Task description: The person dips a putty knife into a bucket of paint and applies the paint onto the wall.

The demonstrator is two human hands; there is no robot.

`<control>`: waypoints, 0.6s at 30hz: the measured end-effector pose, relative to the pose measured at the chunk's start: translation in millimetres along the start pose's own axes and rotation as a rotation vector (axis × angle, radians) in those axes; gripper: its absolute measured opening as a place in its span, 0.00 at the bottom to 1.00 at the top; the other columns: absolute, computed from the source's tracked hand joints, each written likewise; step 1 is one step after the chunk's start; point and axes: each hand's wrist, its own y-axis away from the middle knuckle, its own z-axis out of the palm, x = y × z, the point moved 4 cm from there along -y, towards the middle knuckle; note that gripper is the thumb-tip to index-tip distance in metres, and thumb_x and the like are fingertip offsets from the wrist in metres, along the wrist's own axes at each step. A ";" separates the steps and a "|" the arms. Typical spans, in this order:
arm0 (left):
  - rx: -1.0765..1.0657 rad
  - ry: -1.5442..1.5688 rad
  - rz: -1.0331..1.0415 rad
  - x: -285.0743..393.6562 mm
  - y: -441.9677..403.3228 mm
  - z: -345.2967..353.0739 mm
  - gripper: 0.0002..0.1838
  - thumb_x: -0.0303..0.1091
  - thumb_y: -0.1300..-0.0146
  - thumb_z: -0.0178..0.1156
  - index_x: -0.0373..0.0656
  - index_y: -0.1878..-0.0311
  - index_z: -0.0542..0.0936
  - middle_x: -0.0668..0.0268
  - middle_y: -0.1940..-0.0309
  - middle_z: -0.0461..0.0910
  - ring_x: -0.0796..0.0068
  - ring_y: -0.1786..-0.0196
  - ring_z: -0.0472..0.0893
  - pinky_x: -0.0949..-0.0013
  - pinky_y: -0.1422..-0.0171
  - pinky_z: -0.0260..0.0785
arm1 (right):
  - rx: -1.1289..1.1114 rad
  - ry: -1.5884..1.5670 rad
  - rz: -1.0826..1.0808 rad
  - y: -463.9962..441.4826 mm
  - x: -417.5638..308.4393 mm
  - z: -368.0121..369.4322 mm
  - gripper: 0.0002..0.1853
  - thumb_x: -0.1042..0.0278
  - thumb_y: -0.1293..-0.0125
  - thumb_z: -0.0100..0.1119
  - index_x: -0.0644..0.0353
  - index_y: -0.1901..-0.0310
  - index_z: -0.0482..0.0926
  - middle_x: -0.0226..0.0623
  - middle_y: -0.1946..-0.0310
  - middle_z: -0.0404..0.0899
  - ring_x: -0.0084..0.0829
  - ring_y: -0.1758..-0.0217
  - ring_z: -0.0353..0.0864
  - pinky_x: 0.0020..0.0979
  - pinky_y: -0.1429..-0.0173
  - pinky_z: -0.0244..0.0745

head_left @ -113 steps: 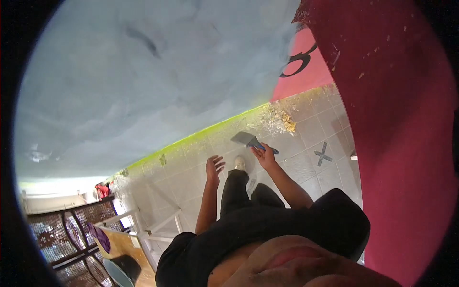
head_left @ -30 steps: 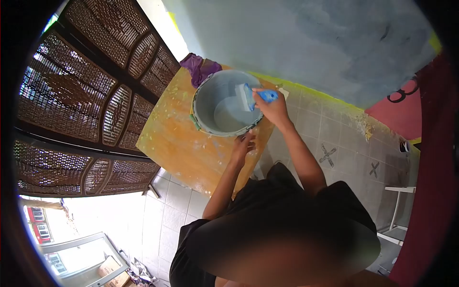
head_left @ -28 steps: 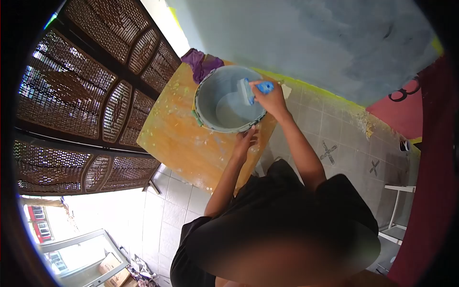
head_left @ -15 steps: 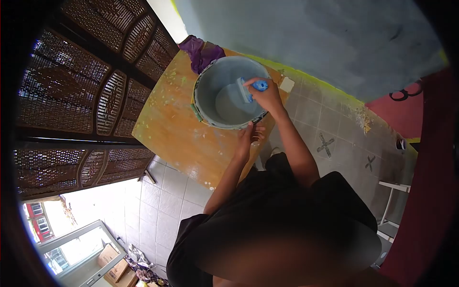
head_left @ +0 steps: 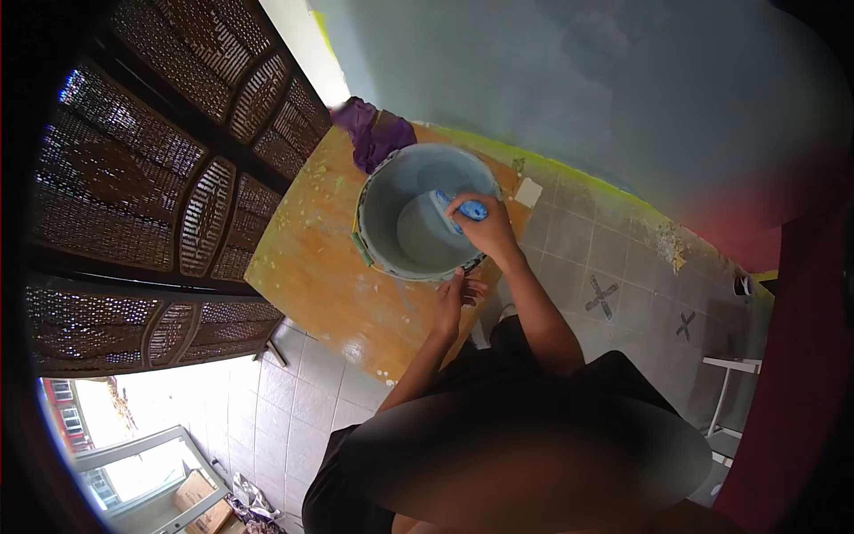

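Note:
A large grey paint bucket point(head_left: 377, 218) with a smeared rim stands on a wooden table point(head_left: 302, 258), grey liquid pooled at its bottom. My right hand point(head_left: 489, 233) is closed around the blue handle of a wide paintbrush point(head_left: 474, 210), over the bucket's right side. The brush head points left and down into the bucket, above or against the inner wall; I cannot tell which. At the near rim, my left hand point(head_left: 456, 301) grips the bucket's edge with the thumb, its other fingers curled below.
A purple cloth point(head_left: 378, 138) lies behind the bucket at the table's far corner. A dark woven screen point(head_left: 151, 178) stands on the left, a grey-painted wall point(head_left: 551, 80) beyond the table. A white metal frame point(head_left: 725, 396) is at the right, on the tiled floor point(head_left: 560, 231).
The bucket and table sit lower in view as the camera tilts up. My right hand and the paintbrush have shifted slightly left within the bucket. My left hand stays at the rim.

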 end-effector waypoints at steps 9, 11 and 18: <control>0.035 0.012 0.023 -2.1 1.2 5.9 0.31 0.55 0.25 0.40 0.32 0.44 0.75 0.58 0.66 0.83 0.73 0.69 0.81 0.73 0.60 0.69 | 0.025 0.173 -0.026 -26.2 32.3 24.6 0.05 0.79 0.46 0.57 0.58 0.74 0.82 0.43 0.73 0.82 0.46 0.65 0.83 0.38 0.61 0.75; 0.040 0.007 0.029 -4.1 2.4 4.6 0.31 0.55 0.25 0.40 0.32 0.43 0.75 0.58 0.65 0.83 0.73 0.68 0.81 0.73 0.60 0.69 | 0.023 0.194 -0.007 -30.6 40.6 30.9 0.06 0.78 0.47 0.57 0.57 0.74 0.82 0.42 0.73 0.82 0.46 0.65 0.83 0.37 0.60 0.75; 0.029 0.004 0.016 -2.3 2.4 3.8 0.29 0.50 0.23 0.39 0.33 0.43 0.77 0.63 0.66 0.84 0.80 0.69 0.78 0.75 0.60 0.68 | -0.062 0.266 0.107 -50.1 77.1 43.3 0.05 0.76 0.48 0.57 0.56 0.75 0.83 0.39 0.73 0.83 0.42 0.64 0.84 0.35 0.57 0.76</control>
